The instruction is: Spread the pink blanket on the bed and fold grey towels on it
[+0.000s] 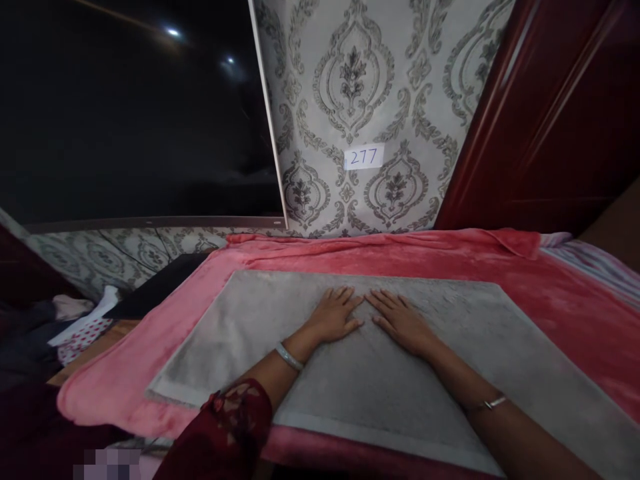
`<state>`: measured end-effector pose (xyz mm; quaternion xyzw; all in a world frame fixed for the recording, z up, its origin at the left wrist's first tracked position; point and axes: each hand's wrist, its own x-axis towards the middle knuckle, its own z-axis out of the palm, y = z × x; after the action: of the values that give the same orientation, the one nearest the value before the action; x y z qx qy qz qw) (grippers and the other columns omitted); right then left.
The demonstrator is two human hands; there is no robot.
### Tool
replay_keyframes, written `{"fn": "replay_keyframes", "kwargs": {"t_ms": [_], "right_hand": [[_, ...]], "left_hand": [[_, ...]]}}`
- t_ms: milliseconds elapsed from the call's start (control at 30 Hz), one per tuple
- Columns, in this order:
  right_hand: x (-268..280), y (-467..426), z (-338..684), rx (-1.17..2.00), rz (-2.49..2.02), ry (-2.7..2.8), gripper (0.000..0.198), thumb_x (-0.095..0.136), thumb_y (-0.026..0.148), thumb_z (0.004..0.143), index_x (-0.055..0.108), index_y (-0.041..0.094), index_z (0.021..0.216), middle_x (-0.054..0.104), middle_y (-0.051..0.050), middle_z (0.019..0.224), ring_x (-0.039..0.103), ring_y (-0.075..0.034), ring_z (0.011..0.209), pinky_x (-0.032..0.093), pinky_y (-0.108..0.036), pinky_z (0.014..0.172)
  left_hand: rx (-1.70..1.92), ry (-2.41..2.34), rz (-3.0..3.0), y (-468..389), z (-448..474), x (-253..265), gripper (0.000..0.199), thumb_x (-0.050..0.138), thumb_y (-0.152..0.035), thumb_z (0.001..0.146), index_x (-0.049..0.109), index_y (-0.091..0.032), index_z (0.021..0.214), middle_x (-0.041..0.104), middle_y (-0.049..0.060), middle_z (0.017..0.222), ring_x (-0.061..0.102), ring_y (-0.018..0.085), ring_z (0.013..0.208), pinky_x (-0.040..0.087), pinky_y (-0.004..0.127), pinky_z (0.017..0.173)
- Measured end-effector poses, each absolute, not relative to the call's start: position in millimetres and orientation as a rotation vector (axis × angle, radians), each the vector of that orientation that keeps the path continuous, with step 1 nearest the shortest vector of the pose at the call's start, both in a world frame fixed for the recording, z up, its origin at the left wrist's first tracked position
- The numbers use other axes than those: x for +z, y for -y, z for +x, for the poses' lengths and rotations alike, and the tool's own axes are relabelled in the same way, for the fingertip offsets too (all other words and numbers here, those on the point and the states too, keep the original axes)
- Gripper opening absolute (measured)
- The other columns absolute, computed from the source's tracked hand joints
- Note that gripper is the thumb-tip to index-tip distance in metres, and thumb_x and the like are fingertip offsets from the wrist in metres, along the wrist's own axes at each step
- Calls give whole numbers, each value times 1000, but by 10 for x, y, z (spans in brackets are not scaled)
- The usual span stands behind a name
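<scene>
A grey towel [380, 387] is spread out over a pink-red blanket [135, 360]. My left hand [334, 316] rests palm down on the towel's upper middle, fingers stretched out and apart. Beside it, my right hand [403, 321] lies flat on the same towel with its fingers spread. A small gap separates the fingertips of the two hands. Neither hand grips anything. The towel looks mostly flat, with slight wrinkles near its far edge and on its left side.
A large dark television screen [135, 120] stands at the upper left. Patterned wallpaper with a paper label [364, 157] reading 277 is behind. Dark red wood [540, 120] rises on the right. Folded clothes [83, 337] lie at the left, and striped cloth [600, 267] at the right.
</scene>
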<state>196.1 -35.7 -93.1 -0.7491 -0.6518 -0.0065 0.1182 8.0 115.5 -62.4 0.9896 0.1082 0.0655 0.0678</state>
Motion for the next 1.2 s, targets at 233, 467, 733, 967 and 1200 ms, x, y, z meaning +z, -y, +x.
{"fn": "replay_keyframes", "kwargs": {"t_ms": [233, 467, 733, 967, 1200], "right_hand": [[-872, 516, 2483, -13, -2480, 1717, 66, 23, 53, 101, 37, 26, 159, 29, -4, 164, 25, -27, 151, 25, -56, 121], [-844, 1096, 3211, -22, -2748, 1294, 70, 19, 52, 99, 32, 22, 161, 26, -7, 165, 21, -29, 153, 22, -57, 121], [-958, 1480, 3671, -35, -2799, 882, 72, 12, 51, 102, 33, 15, 160, 31, -17, 162, 27, -34, 149, 25, -57, 116], [-996, 1493, 3684, -85, -2834, 876, 72, 9, 50, 102, 34, 14, 159, 35, -17, 159, 30, -34, 147, 25, -55, 117], [-948, 1464, 3639, -87, -2831, 866, 72, 10, 51, 101, 35, 16, 159, 36, -16, 160, 30, -34, 147, 29, -57, 115]], "left_hand": [[3, -766, 2910, -1687, -78, -481, 68, 33, -61, 101, 33, -27, 159, 25, 8, 168, 18, 30, 156, 13, 54, 125], [-73, -1308, 2815, -2532, -755, -372, 64, 25, -53, 103, 29, -25, 161, 22, 9, 168, 19, 30, 156, 14, 57, 123], [106, -1690, 2677, -3202, -1509, -439, 66, 17, -58, 100, 39, -32, 156, 35, 8, 165, 26, 36, 152, 26, 70, 114], [212, -1790, 2618, -3273, -1567, -522, 64, 22, -59, 99, 54, -27, 145, 47, 14, 155, 34, 38, 147, 34, 67, 109], [221, -1868, 2636, -3038, -1477, -328, 59, 24, -42, 100, 64, -8, 126, 70, 23, 117, 64, 34, 113, 48, 51, 97]]}}
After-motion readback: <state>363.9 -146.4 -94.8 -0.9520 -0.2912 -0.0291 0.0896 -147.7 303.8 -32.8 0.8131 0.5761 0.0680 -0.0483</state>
